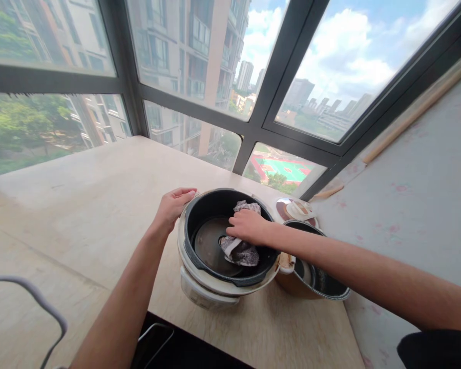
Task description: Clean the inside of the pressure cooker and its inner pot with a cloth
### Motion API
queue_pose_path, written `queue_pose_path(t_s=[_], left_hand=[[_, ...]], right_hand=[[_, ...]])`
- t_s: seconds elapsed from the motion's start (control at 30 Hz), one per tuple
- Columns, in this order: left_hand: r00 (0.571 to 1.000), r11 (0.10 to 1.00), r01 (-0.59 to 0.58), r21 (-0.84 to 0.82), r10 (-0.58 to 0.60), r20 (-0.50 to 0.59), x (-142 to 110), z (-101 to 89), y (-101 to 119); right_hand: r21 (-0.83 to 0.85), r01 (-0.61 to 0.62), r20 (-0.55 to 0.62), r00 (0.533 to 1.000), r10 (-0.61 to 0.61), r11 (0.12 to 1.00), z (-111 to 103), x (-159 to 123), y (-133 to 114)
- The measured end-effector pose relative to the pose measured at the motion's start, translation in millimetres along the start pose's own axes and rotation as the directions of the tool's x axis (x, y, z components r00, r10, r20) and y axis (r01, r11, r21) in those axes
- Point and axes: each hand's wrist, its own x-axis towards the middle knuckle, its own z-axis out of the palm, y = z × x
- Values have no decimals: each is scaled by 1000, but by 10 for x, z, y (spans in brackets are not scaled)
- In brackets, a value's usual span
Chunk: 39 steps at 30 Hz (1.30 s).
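A white electric pressure cooker (pixel 211 300) stands lidless on the pale stone sill, its dark interior (pixel 211 246) exposed with a round heating plate at the bottom. My right hand (pixel 249 225) reaches inside, fingers closed around a crumpled grey patterned cloth (pixel 242 252); part of the cloth sticks out beyond the knuckles. At the cooker's far left rim, my left hand (pixel 175 205) has its fingers bent and pressed against the edge. What its fingertips grip is partly hidden.
Right of the cooker sits a dark inner pot (pixel 322 282), partly under my right forearm. Behind that lies a white and brown lid (pixel 300 209) by the papered wall (pixel 415 189). A grey cable (pixel 42 302) curves at lower left. Framed windows (pixel 200 110) enclose the sill (pixel 80 205).
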Motion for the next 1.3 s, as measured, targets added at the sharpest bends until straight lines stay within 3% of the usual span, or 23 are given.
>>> queue_pose_path(t_s=[0.1, 0.23, 0.53, 0.63, 0.8, 0.93, 1.07, 1.17, 1.3], left_hand=[[1000, 1000, -9, -19, 9, -13, -3, 15, -7], [1000, 1000, -18, -11, 18, -23, -17, 32, -10], [999, 999, -24, -37, 23, -38, -16, 49, -20], [998, 999, -30, -31, 28, -52, -15, 69, -22], [995, 998, -56, -32, 53, -90, -28, 99, -29], [992, 998, -54, -9, 53, -113, -33, 106, -25], [992, 999, -48, -7, 47, -114, -29, 100, -13], [994, 999, -40, -3, 40, -102, -21, 88, -10], [996, 999, -24, -28, 21, -91, -23, 87, 0]], right_hand=[[-48, 49, -55, 997, -52, 998, 110, 84, 70], [-57, 22, -93, 995, -27, 998, 128, 232, 59], [245, -227, -199, 940, 278, 943, -75, 608, 39], [210, -160, -204, 958, 203, 965, -109, 639, -39], [124, 94, -232, 971, -63, 988, -176, 575, -319], [117, 144, -211, 970, -117, 983, -203, 577, -378], [71, 172, -254, 956, -148, 983, -103, 653, -242], [71, 102, -262, 962, -80, 992, -14, 687, -128], [186, -93, -199, 971, 130, 978, 17, 645, -17]])
